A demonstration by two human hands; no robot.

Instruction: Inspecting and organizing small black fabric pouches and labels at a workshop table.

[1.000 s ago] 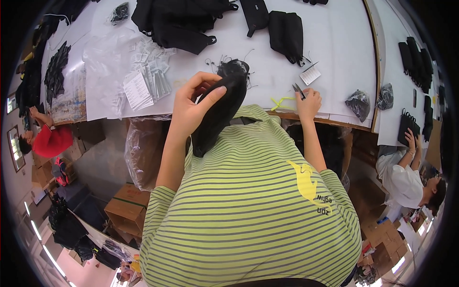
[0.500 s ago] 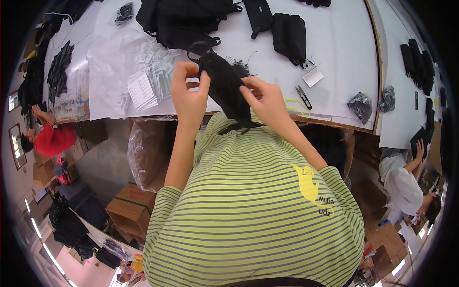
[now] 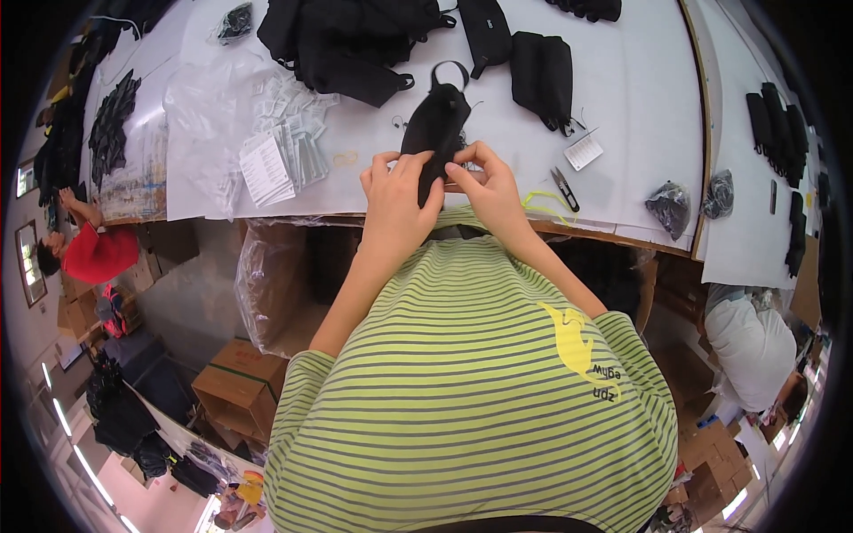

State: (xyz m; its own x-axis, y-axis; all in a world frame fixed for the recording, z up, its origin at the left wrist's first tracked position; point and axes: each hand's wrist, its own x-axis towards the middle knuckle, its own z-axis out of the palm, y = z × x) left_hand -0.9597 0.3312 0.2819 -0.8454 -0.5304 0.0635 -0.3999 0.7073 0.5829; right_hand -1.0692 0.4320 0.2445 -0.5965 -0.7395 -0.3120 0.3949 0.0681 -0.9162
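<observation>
A slim black fabric pouch (image 3: 434, 124) with a strap loop at its far end lies between my hands near the table's front edge. My left hand (image 3: 397, 197) is closed on its near part, fingers bent over the fabric. Thumb and forefinger of my right hand (image 3: 490, 188) pinch the pouch's near right side. The fabric right between the fingertips is partly hidden. To the right lie small black-handled thread snips (image 3: 565, 189), a yellow-green cord (image 3: 544, 202) and a white tag (image 3: 584, 151).
A heap of black pouches (image 3: 342, 53) lies at the far side, with another black pouch (image 3: 542, 80) to its right. Printed cards (image 3: 267, 169) and clear plastic (image 3: 204, 124) cover the left. A bagged black item (image 3: 668, 209) sits right. Co-workers are at both sides.
The pouch has swung from slanting toward me to pointing away, its loop farther out. My left hand has come nearer and right, to the pouch's near end. The co-worker at right has shifted.
</observation>
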